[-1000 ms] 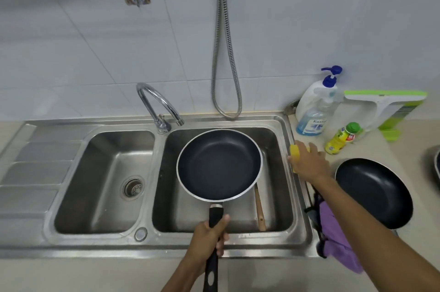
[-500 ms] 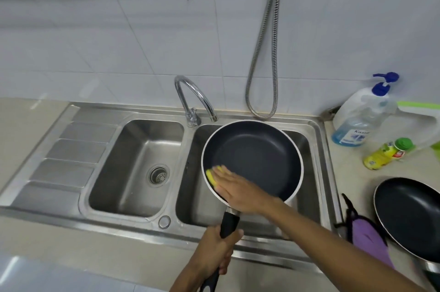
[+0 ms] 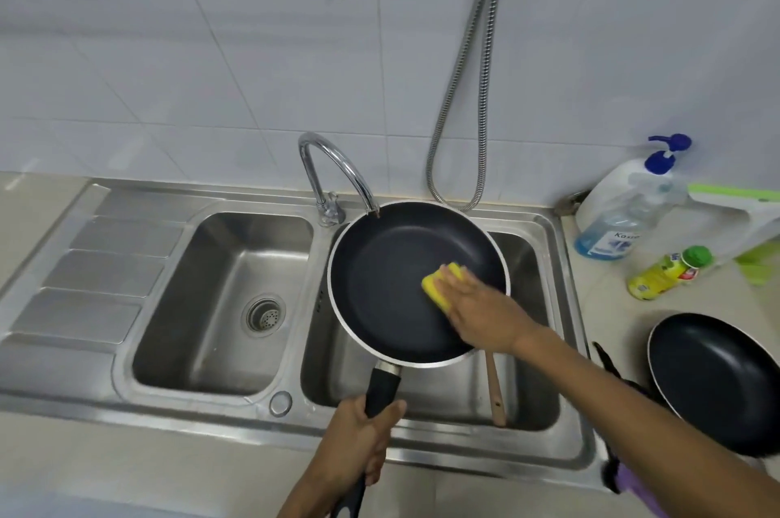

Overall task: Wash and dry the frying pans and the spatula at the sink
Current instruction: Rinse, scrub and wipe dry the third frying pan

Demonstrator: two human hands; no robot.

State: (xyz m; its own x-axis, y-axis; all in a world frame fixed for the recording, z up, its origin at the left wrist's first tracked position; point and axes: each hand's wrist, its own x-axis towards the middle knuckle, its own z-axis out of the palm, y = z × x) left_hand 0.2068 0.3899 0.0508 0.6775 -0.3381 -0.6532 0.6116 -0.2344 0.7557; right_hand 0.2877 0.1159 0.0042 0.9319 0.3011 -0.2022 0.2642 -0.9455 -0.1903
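Steel sink (image 3: 211,408) with two basins is set into the bench (image 3: 612,315). Over the right basin the left hand (image 3: 358,441) holds a black pan (image 3: 380,294) by its dark handle, the grip curled tight round the handle above the sink's near rim. The pan sits about level, its far edge just under the spout of the tap (image 3: 333,167). The right hand (image 3: 485,315) lies inside the pan on its right half, the grip spread, with straight fingers flat on a yellow sponge (image 3: 437,285) and pressing it against the pan's dark inside. Below the pan, in the right basin, the wooden handle of a spatula (image 3: 496,391) points towards the near wall; its blade is hidden. A second pan (image 3: 717,386) rests on the bench right of the sink, partly behind the right forearm. Farther back on the right stand a soap bottle (image 3: 616,213) with a blue pump and a small yellow bottle (image 3: 667,272) with a green cap, tilted. A purple cloth (image 3: 633,488) lies at the sink's near right corner. A metal hose (image 3: 481,95) hangs on the tiled wall.
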